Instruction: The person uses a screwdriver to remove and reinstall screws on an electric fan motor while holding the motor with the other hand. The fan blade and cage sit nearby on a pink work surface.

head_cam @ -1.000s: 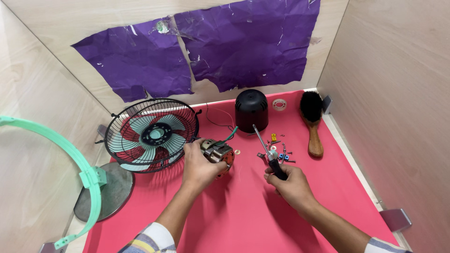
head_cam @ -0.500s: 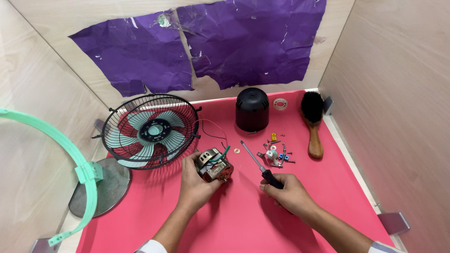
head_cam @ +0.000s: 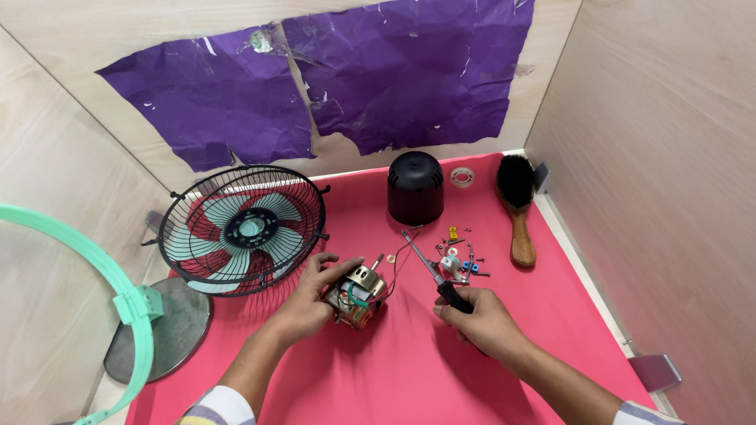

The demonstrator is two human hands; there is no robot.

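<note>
We hold the fan motor (head_cam: 358,297) in our left hand (head_cam: 309,303), fingers curled over its top and thumb at its near side, pinching the metal body firmly. The motor rests on the pink mat (head_cam: 409,378), with its shaft pointing up and away from us. Thin wires (head_cam: 398,260) run from the motor toward the small parts beyond it.

Our right hand (head_cam: 480,319) is closed around the black handle of a screwdriver (head_cam: 435,273), just to the right of the motor. The shank points away from us and to the left, its tip raised above the mat and clear of the motor.

Beyond the motor and to its right lies a loose cluster of small parts (head_cam: 458,256): screws, a yellow piece, blue pieces and a white ring, all directly on the mat and not in any tray or box. Farther beyond the motor stands a black motor cover (head_cam: 415,187), open end down; its contents cannot be seen. A roll of tape (head_cam: 462,176) lies just right of the cover, and a wooden-handled brush (head_cam: 517,205) lies farther right.

To the left of the motor stands the fan guard (head_cam: 242,230), with pale green blades behind the black wire. Farther left are a round grey base (head_cam: 161,330) and a green ring (head_cam: 118,291).
</note>
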